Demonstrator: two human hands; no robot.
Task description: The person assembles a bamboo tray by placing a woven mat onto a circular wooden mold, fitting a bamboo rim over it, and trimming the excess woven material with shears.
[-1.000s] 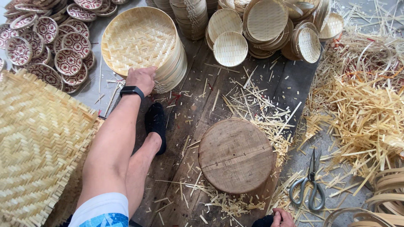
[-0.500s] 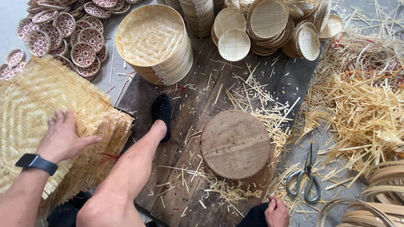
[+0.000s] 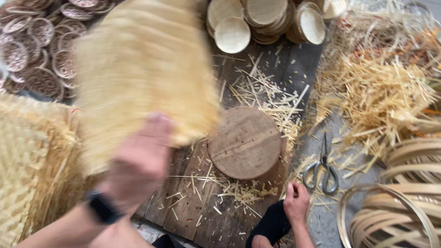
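Observation:
My left hand (image 3: 140, 160), with a black watch on the wrist, holds a square woven bamboo mat (image 3: 142, 73) up in the air; both are blurred by motion. The mat hangs over the dark wooden boards (image 3: 202, 211) and hides the stack of round woven trays behind it. My right hand (image 3: 296, 202) rests low at the front, fingers curled, close to my dark-socked foot and holding nothing I can see. A round wooden block (image 3: 245, 142) lies between the two hands. Grey scissors (image 3: 324, 170) lie on the floor just right of the block.
A pile of woven mats (image 3: 27, 160) lies at the left. Patterned small baskets (image 3: 36, 50) lie far left; round woven trays (image 3: 262, 18) are stacked at the back. Loose bamboo strips (image 3: 381, 87) heap at the right, bamboo hoops (image 3: 399, 193) at the lower right.
My left hand went from the stack of round trays to the mat pile, took hold of one mat and has swung it up toward the middle. The right hand has shifted slightly.

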